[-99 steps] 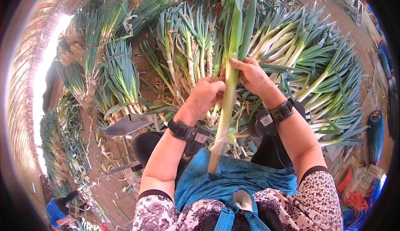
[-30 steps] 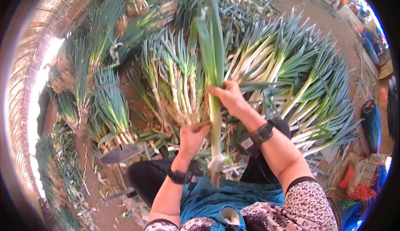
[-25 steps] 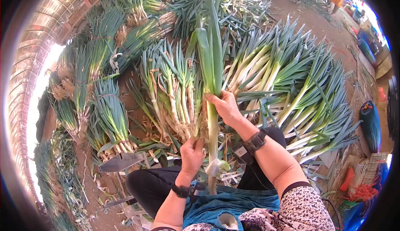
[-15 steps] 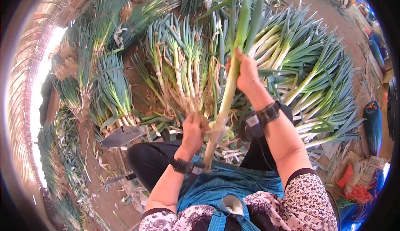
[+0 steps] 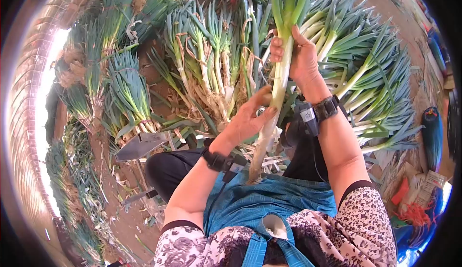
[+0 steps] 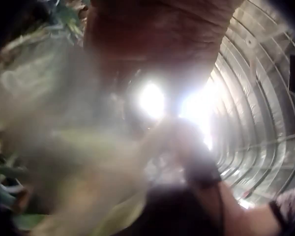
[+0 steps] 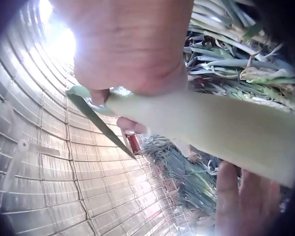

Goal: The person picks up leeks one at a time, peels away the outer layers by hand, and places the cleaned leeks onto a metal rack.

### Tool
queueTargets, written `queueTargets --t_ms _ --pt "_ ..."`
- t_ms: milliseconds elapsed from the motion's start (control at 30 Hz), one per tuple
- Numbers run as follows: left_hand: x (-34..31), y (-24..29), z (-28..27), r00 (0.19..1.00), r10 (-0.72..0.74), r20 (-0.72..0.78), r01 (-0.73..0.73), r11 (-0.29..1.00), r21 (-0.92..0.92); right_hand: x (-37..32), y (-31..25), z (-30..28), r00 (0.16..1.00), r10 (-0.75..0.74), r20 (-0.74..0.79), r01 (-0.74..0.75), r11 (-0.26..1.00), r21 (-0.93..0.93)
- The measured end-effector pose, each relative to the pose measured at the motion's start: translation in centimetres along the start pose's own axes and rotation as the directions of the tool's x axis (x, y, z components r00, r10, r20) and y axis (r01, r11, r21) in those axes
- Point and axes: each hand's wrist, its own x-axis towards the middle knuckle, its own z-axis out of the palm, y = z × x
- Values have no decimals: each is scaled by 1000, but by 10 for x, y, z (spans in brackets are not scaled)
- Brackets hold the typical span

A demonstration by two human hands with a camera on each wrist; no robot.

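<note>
A thick green onion [image 5: 280, 85] slants up from the person's lap, its root end at the apron and its green leaves at the top. The right hand [image 5: 304, 57] grips it just below the leaves, with thumb and fingertips showing on either side of the stalk. Lower down, the left hand [image 5: 250, 118] holds the pale stalk, thumb across the front and fingers at its far side. In the right wrist view the stalk [image 7: 201, 128] crosses below the right palm, and left fingertips [image 7: 228, 189] meet its lower edge. The left wrist view is mostly blurred.
Loose onions [image 5: 211, 69] lie ahead, and a broad fan of pale-stalked onions [image 5: 370, 79] spreads to the right. Tied bundles [image 5: 129, 89] lie on the left. A metal plate on a stand [image 5: 142, 146] is beside the left knee. The blue apron [image 5: 269, 199] covers the lap.
The left hand worked at a thin strip low beside the stalk and has since come up to hold the stalk. The right hand keeps its grip, and the onion has shifted to the right.
</note>
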Motion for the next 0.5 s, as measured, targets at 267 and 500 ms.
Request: queueTargets --t_ms 267,500 --pt "-7 -47 27 967 -237 -94 234 971 -41 3 12 -6 889 -98 -447 -142 869 -474" --pt "-45 -58 15 934 -327 143 321 945 62 6 -16 -30 925 -23 -379 -91 956 -280"
